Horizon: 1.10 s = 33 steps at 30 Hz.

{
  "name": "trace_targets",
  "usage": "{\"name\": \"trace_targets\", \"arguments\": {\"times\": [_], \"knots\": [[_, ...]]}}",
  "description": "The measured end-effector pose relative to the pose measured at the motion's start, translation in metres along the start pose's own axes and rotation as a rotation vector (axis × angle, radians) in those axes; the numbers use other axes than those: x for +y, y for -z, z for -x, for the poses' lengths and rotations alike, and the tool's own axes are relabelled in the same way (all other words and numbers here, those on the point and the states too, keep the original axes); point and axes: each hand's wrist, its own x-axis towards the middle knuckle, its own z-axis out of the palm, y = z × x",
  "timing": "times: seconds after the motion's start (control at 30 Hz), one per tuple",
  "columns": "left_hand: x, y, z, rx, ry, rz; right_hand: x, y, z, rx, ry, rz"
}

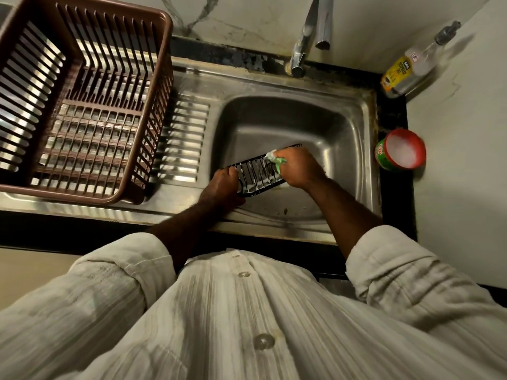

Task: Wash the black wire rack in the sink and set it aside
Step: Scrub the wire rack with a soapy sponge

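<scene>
Setting: kitchen corner, pale marbled wall behind a black table (392,116), with a steel sink (356,127) set into it.
Rack: black wire rack (255,174), held low over the basin near its front edge, tilted, with white foam on the wires.
Left hand (223,185): gripped the rack's left end, fingers curled round the frame.
Right hand (299,167): closed round a green and white scrub pad (274,157), pressed onto the rack's right part.
Tap (310,31): stood at the sink's back rim, spout reaching over the basin.
Basket (162,50): brown slatted plastic, sat on the draining board left of the basin.
Bottle (408,67): clear, pump-topped, yellow label, stood in the back right corner.
Tub (400,149): green with a red rim, white paste inside, sat on the table just right of the sink.
Shirt (247,325): pale, ribbed, buttoned, sleeves rolled up above the forearms.
</scene>
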Motion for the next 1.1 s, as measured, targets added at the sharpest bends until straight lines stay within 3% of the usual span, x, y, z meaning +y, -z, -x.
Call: {"name": "trace_targets", "arguments": {"times": [0.37, 0.67, 0.93, 1.03, 1.1], "knots": [[0.0, -0.001, -0.002, 0.002, -0.001, -0.01, 0.014, 0.002, 0.014, -0.185, 0.049, 0.184], [-0.001, -0.003, -0.002, 0.026, 0.002, 0.009, -0.002, 0.007, -0.01, -0.052, 0.032, 0.098], [-0.003, -0.003, -0.003, 0.018, -0.023, 0.013, 0.014, -0.003, 0.015, -0.149, 0.091, 0.23], [-0.003, -0.003, -0.002, 0.014, -0.029, 0.006, 0.026, 0.006, 0.018, -0.161, 0.125, 0.108], [-0.002, -0.003, -0.003, 0.014, -0.013, 0.016, 0.033, 0.015, 0.018, -0.082, 0.074, -0.039]]}}
